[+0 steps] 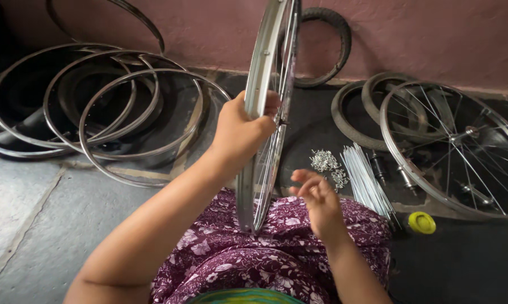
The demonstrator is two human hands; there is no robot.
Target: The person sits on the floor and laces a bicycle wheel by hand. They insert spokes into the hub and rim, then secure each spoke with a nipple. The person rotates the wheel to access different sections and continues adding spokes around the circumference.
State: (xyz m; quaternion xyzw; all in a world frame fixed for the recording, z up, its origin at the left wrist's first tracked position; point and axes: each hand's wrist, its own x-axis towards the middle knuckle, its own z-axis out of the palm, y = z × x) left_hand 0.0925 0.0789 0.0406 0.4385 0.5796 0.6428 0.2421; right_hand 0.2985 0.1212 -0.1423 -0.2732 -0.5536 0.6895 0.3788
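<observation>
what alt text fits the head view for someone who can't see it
A person's left hand grips an upright silver spoked bicycle wheel resting on a purple floral lap, right hand open beside it. Loose silver spokes and bare metal rims lie on the floor.

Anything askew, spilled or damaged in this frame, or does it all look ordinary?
Nothing looks damaged. The left hand grips an upright wheel rim resting on the lap; the right hand is open beside it. Spoke nipples lie in loose heaps on the floor beside a bundle of spokes, more heaped than spilled.
</observation>
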